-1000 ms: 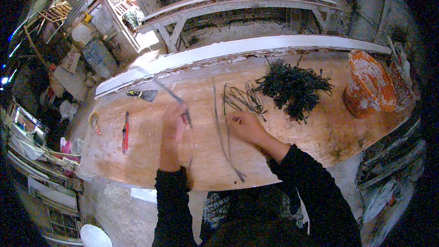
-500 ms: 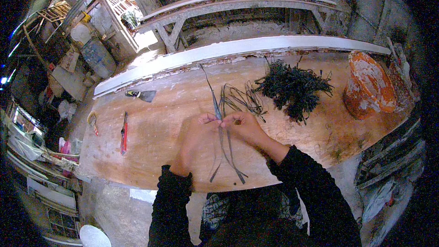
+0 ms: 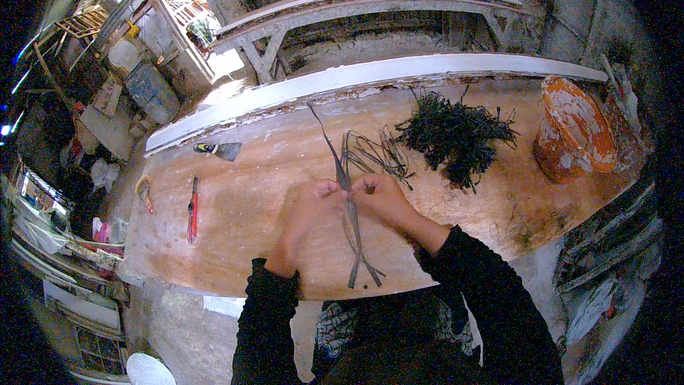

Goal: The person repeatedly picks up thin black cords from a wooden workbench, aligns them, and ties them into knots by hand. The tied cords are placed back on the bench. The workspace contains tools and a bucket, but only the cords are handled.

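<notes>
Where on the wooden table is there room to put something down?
Bare wood lies between the red tool and the left hand. Crowded: the strips, loose wires, dark heap, orange bucket.

left hand [image 3: 308,215], right hand [image 3: 385,198], pinching strips [image 3: 350,215], workbench [image 3: 242,192]

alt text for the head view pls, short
Both hands, left hand and right hand, pinch a bundle of thin dark strips over a wooden workbench. A dark tangled pile and an orange bucket lie to the right, a red-handled tool to the left.
</notes>
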Demonstrator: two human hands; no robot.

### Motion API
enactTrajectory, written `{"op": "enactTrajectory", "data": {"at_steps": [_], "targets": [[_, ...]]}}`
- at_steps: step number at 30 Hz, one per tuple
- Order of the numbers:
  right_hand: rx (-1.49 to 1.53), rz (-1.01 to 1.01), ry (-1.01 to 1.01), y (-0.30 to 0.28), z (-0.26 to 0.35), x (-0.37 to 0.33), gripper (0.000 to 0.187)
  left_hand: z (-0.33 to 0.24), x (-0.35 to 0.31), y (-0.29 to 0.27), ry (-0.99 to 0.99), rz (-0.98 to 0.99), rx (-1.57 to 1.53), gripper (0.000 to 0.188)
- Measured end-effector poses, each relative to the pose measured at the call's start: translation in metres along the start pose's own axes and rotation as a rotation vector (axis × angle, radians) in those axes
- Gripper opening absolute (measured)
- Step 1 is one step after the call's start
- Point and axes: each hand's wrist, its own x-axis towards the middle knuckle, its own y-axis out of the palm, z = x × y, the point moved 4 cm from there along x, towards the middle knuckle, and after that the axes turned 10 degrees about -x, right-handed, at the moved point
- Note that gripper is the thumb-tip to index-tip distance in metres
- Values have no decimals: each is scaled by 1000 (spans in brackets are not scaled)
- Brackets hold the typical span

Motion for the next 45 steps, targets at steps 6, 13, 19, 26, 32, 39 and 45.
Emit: {"op": "enactTrajectory", "data": {"at_steps": [6, 13, 19, 26, 32, 39, 45], "targets": [[-91, -5, -95, -2, 17, -3, 9, -8, -5, 3, 50, -19, -5, 11], [-66, -18, -112, -1, 6, -1, 13, -15, -7, 10, 37, 38, 185, 15], [-35, -3, -123, -1, 7, -2, 14, -8, -5, 13, -16, 70, 90, 13], [-154, -65, -73, -3, 4, -4, 18, -9, -14, 9, -78, 19, -127, 14], [-305, 11, -102, -6, 11, -2, 25, 3, -13, -44, 137, 39, -639, 18], [-416, 25, -128, -7, 20, -6, 31, -42, -51, -136, 602, -301, -1271, 16], [-387, -6, -101, -9, 20, -6, 25, 2, -70, -220, 761, 196, -1440, 20]]}}
